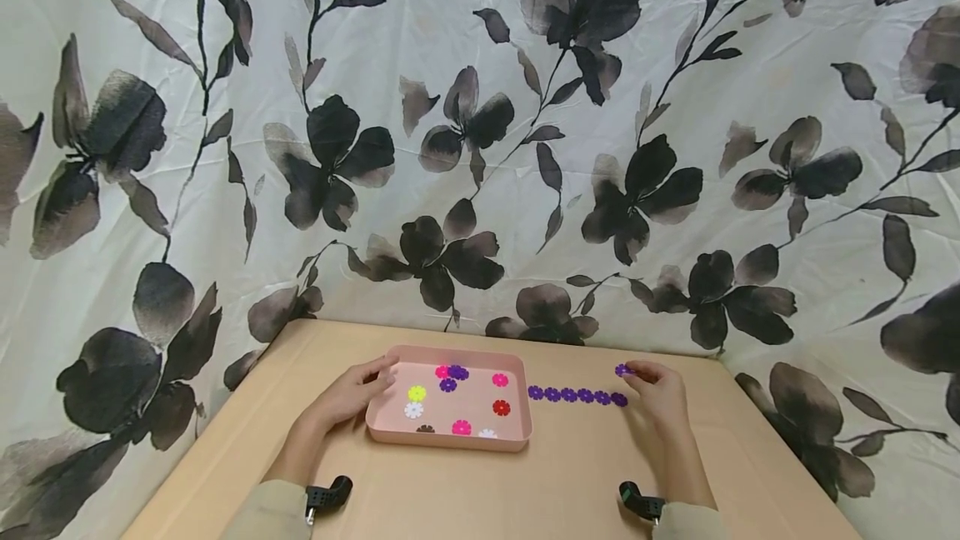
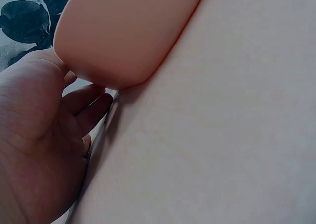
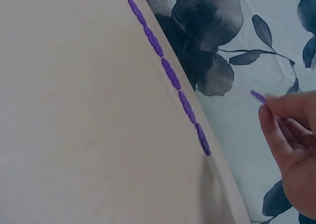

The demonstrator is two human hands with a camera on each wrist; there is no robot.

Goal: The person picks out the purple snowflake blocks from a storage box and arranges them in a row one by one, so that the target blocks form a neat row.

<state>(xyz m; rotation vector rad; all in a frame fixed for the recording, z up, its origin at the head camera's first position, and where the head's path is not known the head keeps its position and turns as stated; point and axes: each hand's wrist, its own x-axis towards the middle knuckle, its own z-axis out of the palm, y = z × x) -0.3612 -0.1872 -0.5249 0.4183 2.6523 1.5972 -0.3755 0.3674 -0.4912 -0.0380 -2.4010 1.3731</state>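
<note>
Black-and-white floral cloth (image 1: 465, 23) hangs as a backdrop behind the pink tray (image 1: 450, 442), and a tan tabletop (image 1: 570, 473) spreads beneath it and out to either side. The tray lies with its long sides running left to right. At its left end the left hand (image 1: 347, 397) holds the wall. Well to the right of the tray, the right hand (image 1: 662, 397) is raised off the tabletop, thumb and fingertips pinching one purple flower (image 1: 622, 370). Between the tray and that hand lies a row of six purple flowers (image 1: 570, 395); its long axis starts just beside the tray's right wall and runs away from it, nearly in line with the long sides. The pinched flower is apart from the row, held above the tabletop near the end farthest from the tray, so the right hand is much the nearer to that end. Loose in the tray sit pink, white and brown flowers, a yellow flower (image 1: 416, 393), a red flower (image 1: 501, 407) and a few purple ones toward its back wall.
</note>
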